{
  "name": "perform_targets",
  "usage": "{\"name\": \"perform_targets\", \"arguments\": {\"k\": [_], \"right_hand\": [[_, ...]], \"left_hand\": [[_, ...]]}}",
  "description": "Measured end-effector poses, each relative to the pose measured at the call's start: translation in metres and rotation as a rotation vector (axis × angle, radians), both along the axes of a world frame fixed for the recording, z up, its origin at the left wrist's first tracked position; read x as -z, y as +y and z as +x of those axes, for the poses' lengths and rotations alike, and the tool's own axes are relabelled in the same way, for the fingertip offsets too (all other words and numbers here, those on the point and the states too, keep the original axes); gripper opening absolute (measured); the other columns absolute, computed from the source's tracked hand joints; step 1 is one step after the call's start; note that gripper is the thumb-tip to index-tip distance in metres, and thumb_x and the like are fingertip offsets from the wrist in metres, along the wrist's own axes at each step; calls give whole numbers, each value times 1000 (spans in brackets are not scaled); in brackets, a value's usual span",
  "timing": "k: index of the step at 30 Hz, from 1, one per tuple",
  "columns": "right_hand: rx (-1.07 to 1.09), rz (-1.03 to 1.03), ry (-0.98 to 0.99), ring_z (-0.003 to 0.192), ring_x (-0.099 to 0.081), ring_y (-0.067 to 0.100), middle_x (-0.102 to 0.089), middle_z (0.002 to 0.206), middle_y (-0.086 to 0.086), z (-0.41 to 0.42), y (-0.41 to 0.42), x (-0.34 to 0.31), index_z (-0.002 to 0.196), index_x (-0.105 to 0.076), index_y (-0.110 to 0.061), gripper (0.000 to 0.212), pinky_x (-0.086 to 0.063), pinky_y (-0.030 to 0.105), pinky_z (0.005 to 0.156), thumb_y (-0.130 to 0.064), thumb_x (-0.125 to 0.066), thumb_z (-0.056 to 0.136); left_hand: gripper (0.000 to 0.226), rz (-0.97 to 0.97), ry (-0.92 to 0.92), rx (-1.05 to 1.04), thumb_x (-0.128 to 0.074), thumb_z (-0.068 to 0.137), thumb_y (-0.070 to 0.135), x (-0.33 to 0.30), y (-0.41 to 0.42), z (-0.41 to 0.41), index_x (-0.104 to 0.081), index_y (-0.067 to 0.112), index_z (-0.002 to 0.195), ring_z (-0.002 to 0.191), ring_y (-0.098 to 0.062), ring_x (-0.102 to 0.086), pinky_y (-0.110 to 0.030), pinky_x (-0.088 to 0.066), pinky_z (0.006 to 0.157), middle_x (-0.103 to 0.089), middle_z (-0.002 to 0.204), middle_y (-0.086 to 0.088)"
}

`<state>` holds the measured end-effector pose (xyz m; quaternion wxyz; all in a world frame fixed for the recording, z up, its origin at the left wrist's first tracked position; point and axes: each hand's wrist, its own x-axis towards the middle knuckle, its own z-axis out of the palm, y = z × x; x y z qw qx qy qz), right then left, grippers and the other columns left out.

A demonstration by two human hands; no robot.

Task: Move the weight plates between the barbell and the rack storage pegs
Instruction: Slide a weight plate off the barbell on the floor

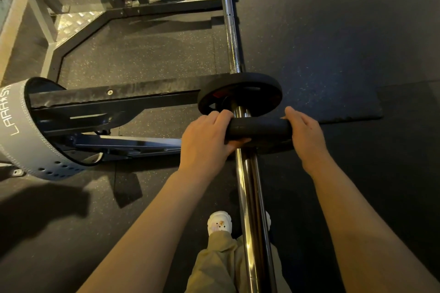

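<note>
A chrome barbell [247,197] runs from the bottom of the head view up to the top, resting across a black rack arm [114,100]. A small black weight plate [259,127] sits on the sleeve. My left hand [204,138] grips its left edge and my right hand [306,134] grips its right edge, fingers curled over the rim. A second black plate [266,89] sits further along the sleeve, just beyond the first, with a small gap between them.
A grey lifting belt [21,131] hangs round the rack arm at the left. The rack's black base frame [78,38] lies on the speckled rubber floor. A darker mat [345,102] lies to the right. My white shoe [219,223] stands under the bar.
</note>
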<state>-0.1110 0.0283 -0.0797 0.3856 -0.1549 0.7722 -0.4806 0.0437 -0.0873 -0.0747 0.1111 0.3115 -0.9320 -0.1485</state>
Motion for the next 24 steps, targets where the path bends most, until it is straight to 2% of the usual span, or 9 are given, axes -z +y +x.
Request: {"name": "perform_targets", "arguments": {"k": [2,4,5,7,9,12,14,19,24], "right_hand": [[12,-9,6,74,-52,6,-55,83,-2,0,0,1,82,-57,-21,33,-37,25,66,-38,-36,101],[5,-7,15,68,-53,0,-54,81,-2,0,0,3,80,-56,-21,35,-37,25,65,-39,-35,101],[2,-5,17,63,-52,-4,-53,79,-3,0,0,3,79,-55,-21,35,-36,25,64,-39,-35,101],[-11,13,60,60,-50,-3,-50,76,-3,1,-2,2,77,-53,-21,36,-36,25,64,-39,-34,102],[-72,64,215,62,-47,4,-49,73,-3,2,-3,0,77,-52,-20,40,-36,26,63,-40,-30,103],[-205,131,602,64,-47,8,-49,71,-4,8,-5,-3,73,-48,-25,43,-36,26,60,-46,-26,102],[-226,85,720,65,-46,9,-46,70,-6,14,-8,0,71,-44,-28,41,-37,26,61,-48,-26,102],[7,-18,515,67,-45,8,-45,70,-6,21,-2,16,71,-46,-25,38,-36,26,66,-38,-29,103],[167,21,130,83,-52,12,-54,91,2,21,23,25,96,-57,-18,41,-36,28,71,-42,-26,103]], "left_hand": [[49,150,25,22,-70,80,46,-1,-10,6,-52,25,121,95,-4,-48,-21,-33,81,-58,109,7],[60,487,24,-60,-77,75,39,0,-26,17,-47,28,126,103,-3,-47,-20,-36,83,-53,113,12],[62,631,-2,-117,-78,74,38,3,-33,22,-46,29,126,105,-6,-49,-18,-38,81,-52,113,14],[52,738,-85,-191,-77,75,36,13,-37,29,-48,29,117,102,-9,-54,-14,-38,71,-53,103,15],[45,701,-118,-223,-76,76,35,18,-35,33,-50,27,112,97,-8,-53,-17,-38,72,-53,98,14],[47,590,-167,-177,-77,76,35,15,-31,35,-54,20,114,98,-11,-52,-25,-41,82,-58,103,4],[48,517,-202,-142,-76,77,38,11,-29,36,-54,18,115,96,-12,-53,-26,-43,82,-59,102,2],[49,320,-292,-97,-72,78,49,-1,-24,28,-53,20,113,91,-13,-56,-25,-43,77,-61,100,1],[45,38,-316,15,-67,84,49,-11,-15,11,-51,24,118,96,-13,-59,-24,-39,77,-62,104,5]]}}
